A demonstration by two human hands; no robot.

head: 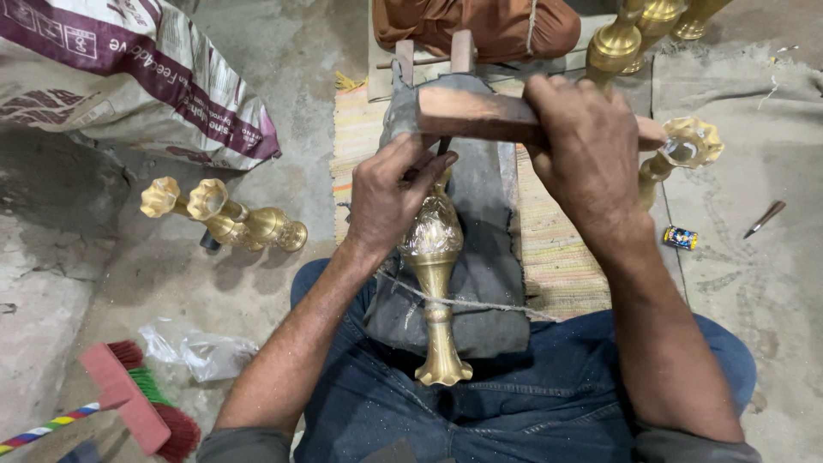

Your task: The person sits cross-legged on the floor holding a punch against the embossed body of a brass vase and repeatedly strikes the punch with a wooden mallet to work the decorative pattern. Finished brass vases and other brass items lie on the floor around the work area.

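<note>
At lower centre, across our lap, lies the engraved golden brass vase [433,283]. Our left hand [390,197] pinches a thin dark chisel [443,147] against it; keep that steady. Our right hand [587,141] grips the wooden block mallet [480,113]. Upper left, a printed sack [129,73], contents unseen.

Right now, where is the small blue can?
In the head view, the small blue can lies on the floor at right, beside the striped mat, between the right hand and a metal tool.
</note>
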